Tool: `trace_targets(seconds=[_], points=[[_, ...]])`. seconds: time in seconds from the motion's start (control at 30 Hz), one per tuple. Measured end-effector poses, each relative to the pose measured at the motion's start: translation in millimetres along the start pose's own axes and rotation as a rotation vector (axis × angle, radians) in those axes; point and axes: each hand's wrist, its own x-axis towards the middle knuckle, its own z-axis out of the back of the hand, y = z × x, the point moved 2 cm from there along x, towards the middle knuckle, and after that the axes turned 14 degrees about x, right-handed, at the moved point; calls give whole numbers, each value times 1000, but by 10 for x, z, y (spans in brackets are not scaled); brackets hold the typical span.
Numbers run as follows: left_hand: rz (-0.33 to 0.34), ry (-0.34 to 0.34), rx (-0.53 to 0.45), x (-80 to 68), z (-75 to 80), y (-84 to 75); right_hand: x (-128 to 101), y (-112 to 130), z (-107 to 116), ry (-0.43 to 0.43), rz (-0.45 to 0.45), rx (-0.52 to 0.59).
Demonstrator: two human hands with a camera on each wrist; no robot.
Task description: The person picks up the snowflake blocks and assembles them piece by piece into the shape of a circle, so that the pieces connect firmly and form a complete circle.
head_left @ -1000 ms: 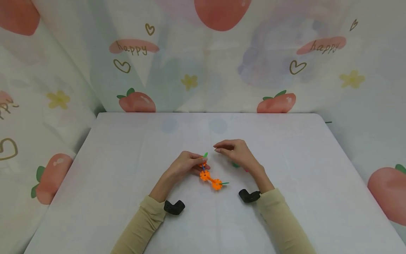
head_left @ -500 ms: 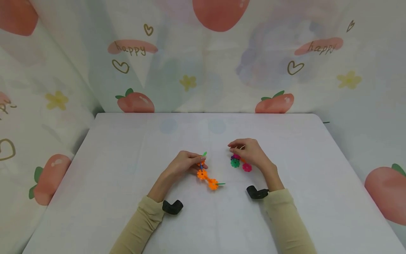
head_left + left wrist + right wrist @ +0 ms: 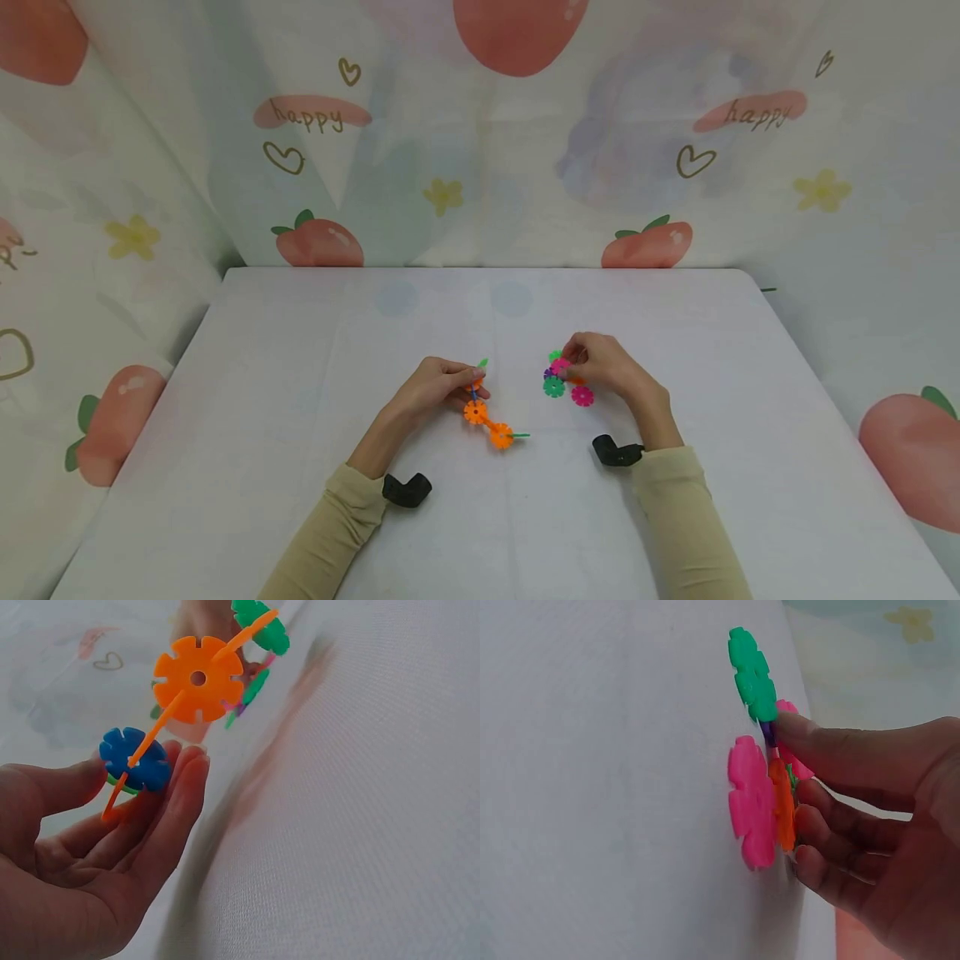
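My left hand (image 3: 438, 383) pinches one end of a chain of notched plastic interlocking discs (image 3: 476, 412). In the left wrist view the thumb and fingers grip the chain by its blue disc (image 3: 135, 759); an orange disc (image 3: 198, 679) and a green disc (image 3: 264, 628) extend beyond it. My right hand (image 3: 611, 364) is over a small group of discs, its thumb and fingers at a pink disc (image 3: 560, 365). Around that lie a teal-green disc (image 3: 553, 387), a purple disc partly hidden, an orange disc mostly hidden by the hand, and another pink disc (image 3: 582, 395).
A white-covered table (image 3: 360, 333) lies under both hands. Printed cloth (image 3: 480, 150) with fruit, hearts and lettering hangs at the back and sides. A black wrist device (image 3: 407, 491) sits at the left wrist, another (image 3: 617, 451) at the right.
My right hand has moved right, away from the chain, and come down onto the group of discs, uncovering several of them. The left hand keeps hold of the chain, nearly still.
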Motion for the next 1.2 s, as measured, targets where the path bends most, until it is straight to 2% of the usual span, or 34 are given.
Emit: trace_targets(seconds=[0.2, 0.57, 0.83, 1.2], points=[[-16, -14, 35, -3, 11, 0, -16, 5, -7, -21, 58, 64], [-11, -25, 69, 10, -25, -13, 10, 170, -166, -79, 174, 287], [-9, -22, 95, 18, -42, -30, 45, 281, -334, -14, 241, 455], [-38, -15, 94, 15, -48, -29, 70, 334, -500, 48, 249, 545]])
